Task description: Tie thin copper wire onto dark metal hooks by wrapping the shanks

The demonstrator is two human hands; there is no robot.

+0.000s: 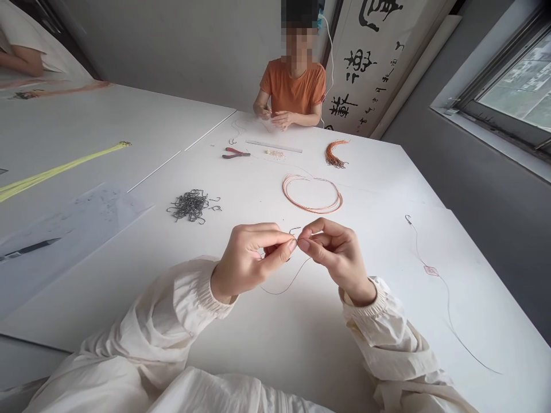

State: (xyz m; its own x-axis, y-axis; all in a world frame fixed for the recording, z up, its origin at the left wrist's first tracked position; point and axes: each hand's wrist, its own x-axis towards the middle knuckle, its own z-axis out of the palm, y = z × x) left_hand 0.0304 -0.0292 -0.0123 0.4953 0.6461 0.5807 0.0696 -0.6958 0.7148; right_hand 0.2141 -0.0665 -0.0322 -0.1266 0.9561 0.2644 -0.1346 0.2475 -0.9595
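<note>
My left hand is closed in a pinch at chest height above the white table. Its fingertips meet those of my right hand, which is pinched too. A dark fish hook pokes up from between the fingertips; its shank is hidden by them. Below the hands hangs a thin fishing line, looping from the right fingers towards the left hand. Beyond the left hand lies a pile of dark fish hooks. A coil of orange line rests on the table just past my right hand.
On the right lies a hook tied to a line with a small tag. Further off are red-handled pliers, a ruler and an orange bundle. A co-worker in orange sits opposite. A pen lies on paper at left.
</note>
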